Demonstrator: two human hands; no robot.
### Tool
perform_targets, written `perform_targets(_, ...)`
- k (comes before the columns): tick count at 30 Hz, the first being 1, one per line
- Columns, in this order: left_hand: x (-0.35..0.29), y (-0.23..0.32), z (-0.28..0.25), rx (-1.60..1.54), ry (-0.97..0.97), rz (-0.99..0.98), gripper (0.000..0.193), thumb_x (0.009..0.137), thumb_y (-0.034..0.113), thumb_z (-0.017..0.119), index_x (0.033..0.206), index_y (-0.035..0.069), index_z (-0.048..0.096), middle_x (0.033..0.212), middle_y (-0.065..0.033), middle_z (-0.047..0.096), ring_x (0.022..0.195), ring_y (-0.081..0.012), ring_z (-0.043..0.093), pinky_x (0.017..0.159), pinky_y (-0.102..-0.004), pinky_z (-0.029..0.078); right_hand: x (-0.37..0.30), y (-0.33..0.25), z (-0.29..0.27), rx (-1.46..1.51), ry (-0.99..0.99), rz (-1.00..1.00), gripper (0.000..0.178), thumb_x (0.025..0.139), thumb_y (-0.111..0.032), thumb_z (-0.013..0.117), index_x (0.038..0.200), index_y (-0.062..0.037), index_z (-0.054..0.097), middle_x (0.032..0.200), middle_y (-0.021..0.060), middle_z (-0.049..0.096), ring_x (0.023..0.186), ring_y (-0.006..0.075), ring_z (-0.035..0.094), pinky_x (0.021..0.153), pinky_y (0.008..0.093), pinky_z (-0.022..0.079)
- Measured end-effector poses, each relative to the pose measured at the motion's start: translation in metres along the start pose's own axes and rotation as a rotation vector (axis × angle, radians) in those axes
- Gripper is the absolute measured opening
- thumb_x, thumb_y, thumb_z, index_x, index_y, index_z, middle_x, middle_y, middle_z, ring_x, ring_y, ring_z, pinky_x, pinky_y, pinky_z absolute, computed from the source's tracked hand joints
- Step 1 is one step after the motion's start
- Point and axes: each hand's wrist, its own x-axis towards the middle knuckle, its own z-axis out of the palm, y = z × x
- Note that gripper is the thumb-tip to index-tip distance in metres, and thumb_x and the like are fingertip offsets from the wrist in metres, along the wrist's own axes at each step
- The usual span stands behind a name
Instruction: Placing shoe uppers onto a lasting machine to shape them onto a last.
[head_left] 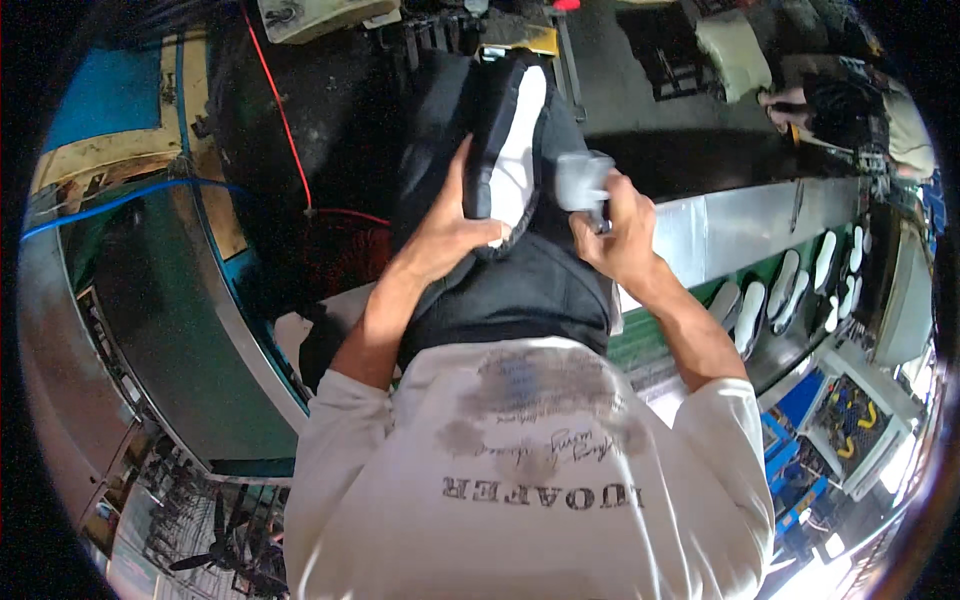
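A black shoe upper with a long white underside (516, 150) rests against my dark-trousered lap, its white face turned up. My left hand (447, 232) grips it near its lower end, with the thumb over the white face and the fingers along the left side. Just to its right, my right hand (622, 232) is closed around a pale grey tool with a blocky, see-through-looking head (582, 178). Motion smears that tool, so I cannot tell its kind. It is beside the shoe upper, and a gap shows between them.
At the right runs a metal-edged green conveyor (650, 340) bearing several white-bottomed shoe pieces (750, 315). Another person (850, 120) is at the upper right. A red cord (280, 120) and a blue hose (120, 205) cross the left side, beside a long green-topped bench (170, 330).
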Motion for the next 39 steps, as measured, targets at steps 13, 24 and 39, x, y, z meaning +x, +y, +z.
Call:
perform_targets(13,0.002,0.207,0.022,0.834,-0.084,0.21,0.077,0.088,0.009,0.079,0.16,0.002,0.051,0.131,-0.017,0.072,0.113,-0.019,0.07,0.104,-0.034,0.054,-0.039,0.0,-0.022,0.22,-0.048,0.63,0.018,0.089,-0.004,0.07,0.104,0.0004,0.061,0.083,0.0221,0.069,0.075,0.0349,0.07,0.072,0.0428,0.055)
perform_targets(24,0.069,0.022,0.067,1.123,-0.175,-0.127,0.126,0.079,0.034,0.088,0.174,0.007,0.01,0.165,-0.0377,0.032,0.153,-0.0538,0.037,0.126,-0.0517,0.037,-0.041,0.034,-0.061,-0.119,0.099,0.48,0.03,0.082,-0.006,0.075,0.107,0.0008,0.059,0.087,0.0255,0.068,0.08,0.0478,0.07,0.071,0.0516,0.056)
perform_targets(39,0.06,0.024,0.039,0.997,-0.112,-0.174,0.122,0.079,0.029,0.089,0.174,0.009,0.016,0.161,-0.0359,0.038,0.149,-0.0535,0.041,0.125,-0.0504,0.036,-0.054,0.1,0.01,-0.113,-0.33,0.551,0.03,0.086,-0.009,0.071,0.105,0.0013,0.051,0.085,0.0306,0.069,0.083,0.055,0.069,0.076,0.0611,0.055)
